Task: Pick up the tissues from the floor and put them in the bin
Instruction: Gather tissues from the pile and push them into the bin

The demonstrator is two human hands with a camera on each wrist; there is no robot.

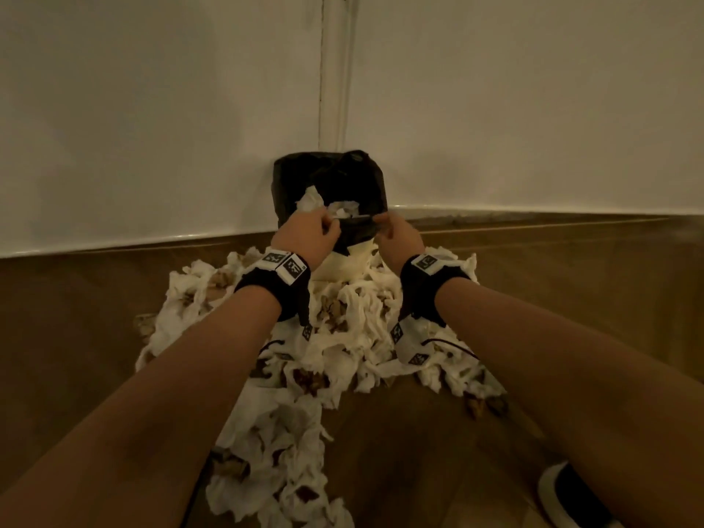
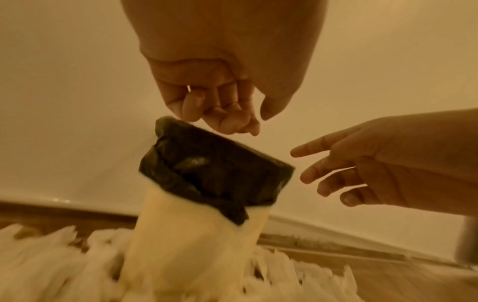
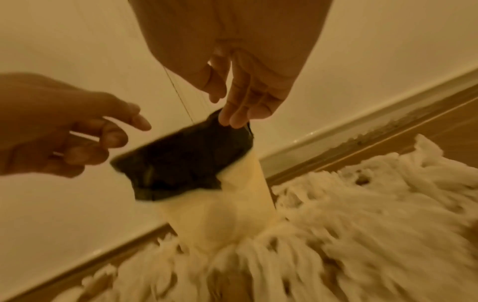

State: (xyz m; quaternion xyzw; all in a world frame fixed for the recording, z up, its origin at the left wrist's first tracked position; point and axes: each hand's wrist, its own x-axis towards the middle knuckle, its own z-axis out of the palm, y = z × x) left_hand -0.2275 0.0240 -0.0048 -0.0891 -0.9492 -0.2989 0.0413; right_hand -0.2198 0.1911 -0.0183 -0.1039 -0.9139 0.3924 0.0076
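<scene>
Small pale cylindrical bin [image 1: 348,262] with a crinkled black plastic liner [image 1: 331,177] folded over its rim stands in the corner where two white walls [image 1: 152,108] meet, against the skirting; wall close behind on both sides, open wooden floor [image 1: 400,451] only toward the camera. Crumpled white tissues [image 1: 343,329], soft and ragged, some brown-stained, are heaped round the bin's base and trail forward across the floor; a few lie inside the liner mouth. Left hand [image 1: 308,232] is at the near rim, fingers curled, grip empty in the left wrist view [image 2: 220,102]. Right hand [image 1: 398,234] is at the rim's right side, grip released, straight fingertips [image 3: 232,118] touching the liner edge.
</scene>
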